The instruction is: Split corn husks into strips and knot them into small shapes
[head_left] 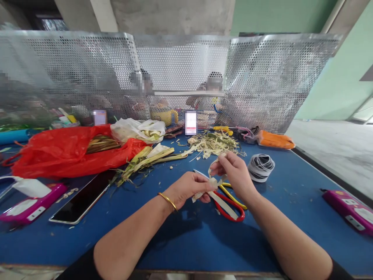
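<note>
Pale, ribbon-like dried plant strips (213, 182) are pinched in my left hand (192, 187), with a gold bangle on that wrist. My right hand (230, 171) pinches the upper part of the same pale material, just above and to the right. One flat strip hangs down from the left fingers over the scissors. Beneath both hands lie scissors with red handles (241, 217) and a tool with yellow handles (236, 199), partly hidden by the fingers. A ball of black-and-white cord (261, 168) stands to the right of my right hand.
Plant scraps (217, 144) are heaped behind my hands. Left are long stalks (145, 159), a red plastic bag (64, 151), a white bag (138, 128), a phone (83, 198) and a purple power strip (35, 206). Another power strip (349, 212) lies right. A perforated metal screen (180, 58) borders the back, people beyond.
</note>
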A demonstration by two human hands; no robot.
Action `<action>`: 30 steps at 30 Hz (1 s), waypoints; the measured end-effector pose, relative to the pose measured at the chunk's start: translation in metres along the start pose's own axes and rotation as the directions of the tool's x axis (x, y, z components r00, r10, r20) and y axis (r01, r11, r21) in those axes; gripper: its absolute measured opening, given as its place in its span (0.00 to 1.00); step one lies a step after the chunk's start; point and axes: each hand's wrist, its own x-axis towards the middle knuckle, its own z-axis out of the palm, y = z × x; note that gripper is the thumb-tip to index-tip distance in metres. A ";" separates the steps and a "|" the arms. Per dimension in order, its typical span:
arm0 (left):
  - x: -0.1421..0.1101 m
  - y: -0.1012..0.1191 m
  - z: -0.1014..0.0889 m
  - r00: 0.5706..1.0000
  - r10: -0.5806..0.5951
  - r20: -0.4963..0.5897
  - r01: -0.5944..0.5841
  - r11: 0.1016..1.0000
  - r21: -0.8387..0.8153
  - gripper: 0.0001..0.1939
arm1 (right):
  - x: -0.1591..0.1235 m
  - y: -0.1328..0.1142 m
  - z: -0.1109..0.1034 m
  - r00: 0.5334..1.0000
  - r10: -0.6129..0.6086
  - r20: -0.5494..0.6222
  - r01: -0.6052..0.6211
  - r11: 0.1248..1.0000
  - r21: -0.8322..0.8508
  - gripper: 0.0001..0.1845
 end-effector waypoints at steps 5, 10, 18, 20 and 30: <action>0.002 0.001 0.001 0.989 0.011 -0.145 -0.008 1.000 0.017 0.15 | 0.004 0.002 -0.005 0.989 -0.141 -0.034 0.138 0.988 -0.065 0.15; 0.002 0.008 -0.002 0.947 0.064 -0.315 -0.089 0.994 -0.065 0.13 | 0.014 0.006 -0.018 0.951 0.009 -0.309 -0.035 0.996 -0.080 0.21; 0.005 0.002 0.004 0.962 0.087 -0.260 -0.091 0.996 -0.004 0.11 | 0.002 0.011 -0.001 0.966 0.249 0.076 -0.257 0.957 0.135 0.20; 0.006 0.000 0.003 0.968 0.079 -0.237 -0.086 0.996 -0.020 0.09 | 0.002 0.013 0.000 0.974 0.224 -0.027 -0.217 0.964 0.154 0.19; 0.007 0.001 -0.004 0.961 -0.010 -0.275 -0.061 0.967 -0.248 0.12 | 0.002 0.009 -0.010 0.884 -0.453 -0.120 0.284 0.722 -0.631 0.09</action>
